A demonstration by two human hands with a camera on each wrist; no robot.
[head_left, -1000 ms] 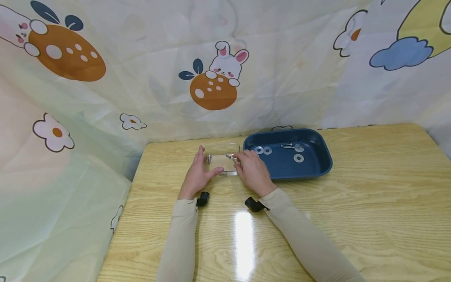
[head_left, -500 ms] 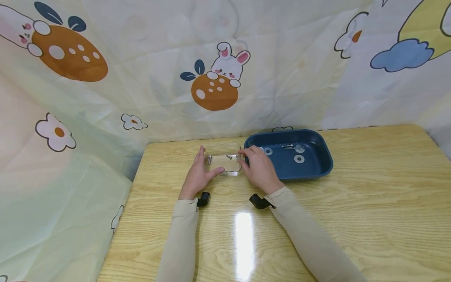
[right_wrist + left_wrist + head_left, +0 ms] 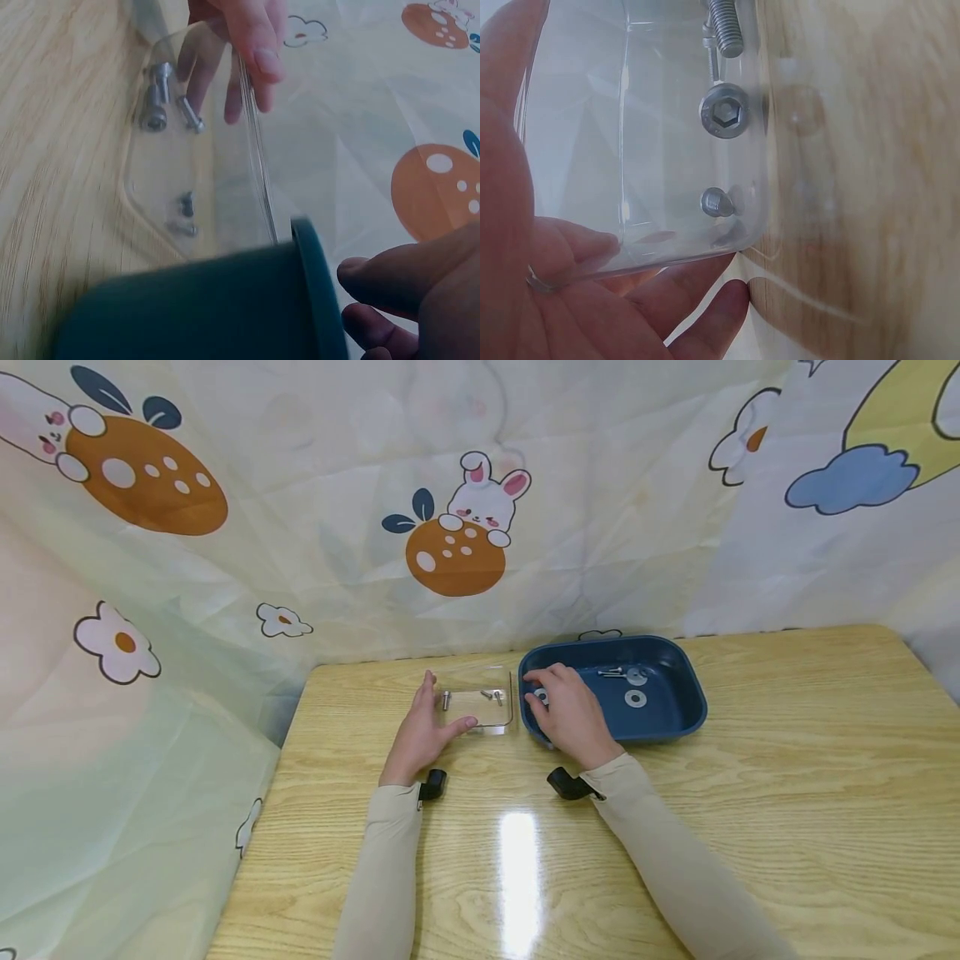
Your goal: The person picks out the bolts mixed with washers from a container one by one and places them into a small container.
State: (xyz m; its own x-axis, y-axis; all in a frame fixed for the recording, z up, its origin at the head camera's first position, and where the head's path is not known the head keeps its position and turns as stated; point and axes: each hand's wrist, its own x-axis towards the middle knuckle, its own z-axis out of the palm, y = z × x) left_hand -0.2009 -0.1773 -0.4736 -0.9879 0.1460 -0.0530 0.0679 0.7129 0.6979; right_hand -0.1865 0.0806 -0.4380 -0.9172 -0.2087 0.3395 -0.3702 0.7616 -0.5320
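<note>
My left hand (image 3: 416, 739) grips the left side of a clear plastic box (image 3: 512, 703), its thumb over the front rim. In the left wrist view its fingers bend behind the wall. Several metal screws lie in the box, among them a thick hex socket screw (image 3: 726, 111). My right hand (image 3: 576, 718) hovers over the left end of a dark blue tray (image 3: 600, 725), fingers loosely bent, with nothing seen between them. A washer (image 3: 542, 696) shows in the tray beside its fingertips.
More washers (image 3: 635, 698) and a few thin screws (image 3: 611, 672) lie in the tray, right of my right hand. The tray stands just right of the box on a wooden table (image 3: 787, 777). A printed cloth (image 3: 600, 552) hangs behind.
My right hand has moved right, from inside the clear box over to the tray. A small screw now lies at the box's right end, where the fingers were. The left hand stays put.
</note>
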